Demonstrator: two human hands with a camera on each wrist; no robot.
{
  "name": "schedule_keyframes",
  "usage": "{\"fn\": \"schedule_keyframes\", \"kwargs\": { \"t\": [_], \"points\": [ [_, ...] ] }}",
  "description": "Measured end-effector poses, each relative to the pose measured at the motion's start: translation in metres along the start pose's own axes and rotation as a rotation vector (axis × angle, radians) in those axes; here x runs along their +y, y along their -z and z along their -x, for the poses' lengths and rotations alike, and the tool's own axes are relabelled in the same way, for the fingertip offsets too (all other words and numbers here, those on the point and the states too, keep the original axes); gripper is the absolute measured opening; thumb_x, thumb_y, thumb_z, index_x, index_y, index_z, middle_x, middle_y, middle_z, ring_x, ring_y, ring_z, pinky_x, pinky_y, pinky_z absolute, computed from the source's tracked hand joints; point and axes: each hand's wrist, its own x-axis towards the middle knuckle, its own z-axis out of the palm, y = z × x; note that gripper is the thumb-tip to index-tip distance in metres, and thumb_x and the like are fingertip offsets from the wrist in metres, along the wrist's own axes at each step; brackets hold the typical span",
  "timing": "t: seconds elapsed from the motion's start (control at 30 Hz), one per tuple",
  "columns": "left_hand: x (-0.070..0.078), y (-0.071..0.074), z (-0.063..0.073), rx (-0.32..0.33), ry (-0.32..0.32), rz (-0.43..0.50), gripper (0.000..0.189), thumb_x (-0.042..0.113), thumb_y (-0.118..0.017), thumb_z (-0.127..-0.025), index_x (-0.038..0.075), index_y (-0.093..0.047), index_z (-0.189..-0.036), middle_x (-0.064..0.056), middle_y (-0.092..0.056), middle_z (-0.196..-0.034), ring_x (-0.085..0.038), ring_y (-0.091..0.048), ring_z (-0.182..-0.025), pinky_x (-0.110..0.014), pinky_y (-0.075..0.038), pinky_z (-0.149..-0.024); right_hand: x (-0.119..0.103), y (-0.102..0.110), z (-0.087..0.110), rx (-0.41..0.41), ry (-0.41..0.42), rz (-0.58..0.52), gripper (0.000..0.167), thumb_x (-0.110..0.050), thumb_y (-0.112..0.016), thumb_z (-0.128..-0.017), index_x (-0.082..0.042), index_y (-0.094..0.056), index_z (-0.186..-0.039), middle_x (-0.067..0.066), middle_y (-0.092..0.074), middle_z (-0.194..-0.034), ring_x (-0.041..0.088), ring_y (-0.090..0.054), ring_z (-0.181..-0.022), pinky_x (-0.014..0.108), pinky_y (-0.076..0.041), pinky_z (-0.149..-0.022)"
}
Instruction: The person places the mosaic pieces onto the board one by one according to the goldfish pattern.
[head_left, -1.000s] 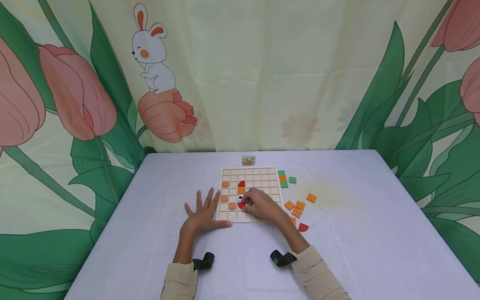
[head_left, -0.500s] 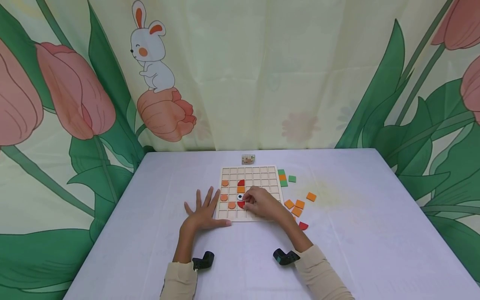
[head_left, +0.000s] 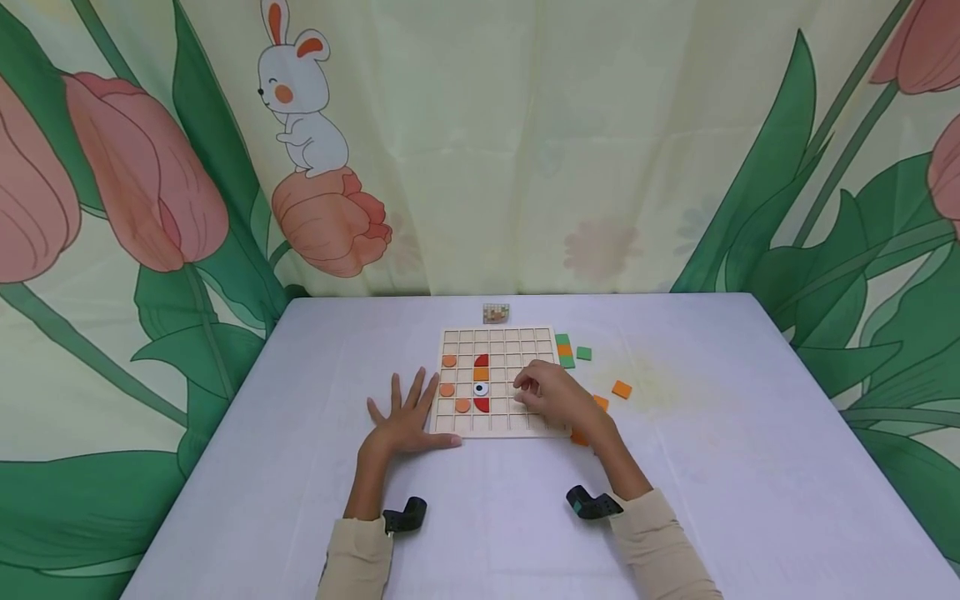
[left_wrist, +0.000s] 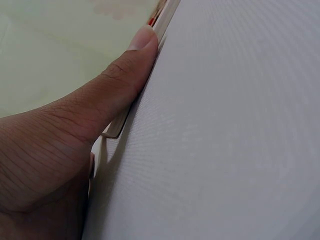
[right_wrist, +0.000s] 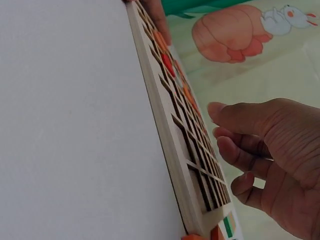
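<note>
A pale wooden grid board [head_left: 517,427] lies on the table. My left hand [head_left: 403,427] is spread at its near-left corner, the thumb [left_wrist: 120,70] along the near edge. In one column of the grid sit a red quarter-round piece [head_left: 482,361], an orange square [head_left: 481,374], a white disc with a black eye dot [head_left: 481,388] and a second red piece [head_left: 482,405]. Several orange discs [head_left: 447,390] lie further left in the grid. Over the board's right part hovers my right hand [head_left: 555,393], fingers loosely bent, with nothing visible between thumb and fingers.
Right of the board lie an orange square [head_left: 622,389], a green square [head_left: 584,353] and a green and orange row of pieces [head_left: 565,351]. My right hand and forearm partly cover more orange pieces. A small patterned card [head_left: 496,313] is behind the board.
My right hand has drawn back rightward from the eye disc and the lower red piece, which both stay in the grid and now show fully. The left hand keeps its place.
</note>
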Motion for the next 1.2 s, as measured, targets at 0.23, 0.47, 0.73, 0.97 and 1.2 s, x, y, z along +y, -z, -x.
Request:
{"fn": "schedule_keyframes", "kwargs": {
  "t": [0.23, 0.47, 0.73, 0.97, 1.2],
  "points": [
    [0.001, 0.002, 0.000, -0.004, 0.002, 0.012, 0.118, 0.070, -0.072, -0.070, 0.026, -0.009, -0.158, -0.005, 0.005, -0.166, -0.044, 0.021, -0.147, -0.080, 0.012, -0.102, 0.017, 0.023, 0.008, -0.048, -0.068, -0.024, 0.014, -0.017, -0.070, -0.090, -0.009, -0.069, -0.101, 0.001, -0.060, -0.086, 0.016, -0.052, -0.081, 0.025, -0.047, -0.070],
    [0.002, 0.002, -0.001, -0.005, 0.006, -0.003, 0.117, 0.071, -0.072, -0.070, 0.026, -0.010, -0.159, -0.005, 0.005, -0.167, -0.044, 0.020, -0.148, -0.080, 0.011, -0.102, 0.034, 0.041, 0.016, -0.059, -0.105, -0.028, 0.015, -0.015, -0.072, -0.088, -0.005, -0.068, -0.099, 0.004, -0.060, -0.084, 0.017, -0.053, -0.080, 0.025, -0.048, -0.067],
    [0.002, 0.000, 0.001, -0.010, 0.014, -0.004, 0.118, 0.071, -0.071, -0.069, 0.026, -0.010, -0.159, -0.005, 0.005, -0.167, -0.044, 0.020, -0.148, -0.080, 0.010, -0.102, 0.052, 0.048, 0.026, -0.116, -0.147, -0.019, 0.022, -0.015, -0.077, -0.084, -0.004, -0.067, -0.099, 0.004, -0.061, -0.085, 0.017, -0.053, -0.079, 0.026, -0.050, -0.069],
    [0.002, -0.001, 0.001, -0.007, 0.015, 0.003, 0.118, 0.072, -0.071, -0.069, 0.026, -0.010, -0.159, -0.005, 0.005, -0.167, -0.043, 0.021, -0.148, -0.081, 0.010, -0.102, 0.056, 0.052, 0.030, -0.172, -0.201, -0.030, 0.025, -0.013, -0.080, -0.080, -0.004, -0.066, -0.098, 0.004, -0.061, -0.087, 0.018, -0.053, -0.082, 0.029, -0.050, -0.073],
    [0.003, -0.001, 0.001, -0.005, 0.017, -0.001, 0.118, 0.072, -0.071, -0.069, 0.026, -0.010, -0.159, -0.005, 0.005, -0.167, -0.044, 0.020, -0.148, -0.080, 0.010, -0.102, 0.056, 0.049, 0.028, -0.136, -0.200, -0.001, 0.022, -0.006, -0.073, -0.084, -0.003, -0.065, -0.105, 0.006, -0.060, -0.091, 0.019, -0.053, -0.084, 0.026, -0.052, -0.070]
  ]
}}
